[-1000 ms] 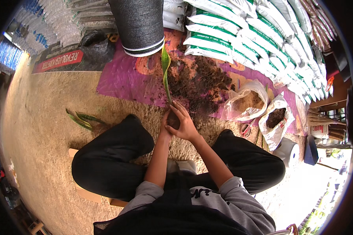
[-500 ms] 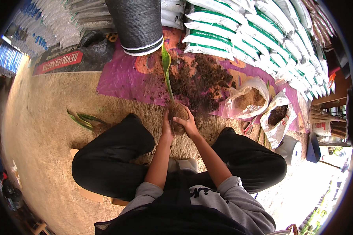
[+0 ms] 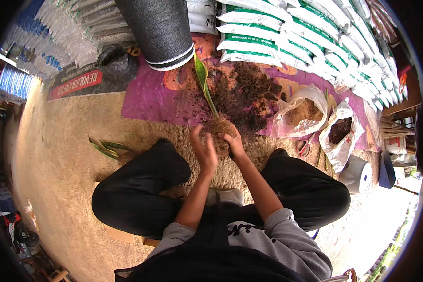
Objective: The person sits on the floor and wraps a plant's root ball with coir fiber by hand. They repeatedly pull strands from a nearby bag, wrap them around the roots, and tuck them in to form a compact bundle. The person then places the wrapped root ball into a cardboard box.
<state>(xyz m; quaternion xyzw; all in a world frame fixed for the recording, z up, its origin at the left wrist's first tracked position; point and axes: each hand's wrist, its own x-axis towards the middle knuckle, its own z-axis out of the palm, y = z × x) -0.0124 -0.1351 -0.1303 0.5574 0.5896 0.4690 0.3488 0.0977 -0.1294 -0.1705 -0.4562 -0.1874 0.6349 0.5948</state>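
In the head view, clock directions being taken from the root ball near the middle, the right hand (image 3: 235, 144) is clamped on a rounded, shaggy brown root ball (image 3: 219, 125), its thumb pressed over the matted fibres. The left hand (image 3: 205, 149) is just beside the ball toward 8 o'clock, fingers parted and loosely curved; whether they touch it cannot be told. From the ball a single long, blade-shaped green leaf with yellow margins (image 3: 201, 75) leans toward 11 o'clock, slightly twisted, its tip near the rim of a tapering black woven-textured cylinder with white banding (image 3: 162, 35).

At 1 o'clock, crumbly dark soil tangled with roots (image 3: 249, 91) lies across a smooth purple plastic sheet with orange patches (image 3: 148, 101). Beyond it rise plump, glossy white-and-green sacks (image 3: 254, 30). Between 2 and 3 o'clock a crinkled translucent bag (image 3: 291, 128) gapes around dry tan fibre (image 3: 304, 112); at 3 o'clock a creased white bag (image 3: 334, 151) holds dark, coarse soil (image 3: 340, 130). Red-handled scissors (image 3: 303, 150) lie just past 3. At 9 o'clock, pointed green leaves with pale edges (image 3: 107, 149) rest on the rough, sandy-coloured floor (image 3: 61, 155).
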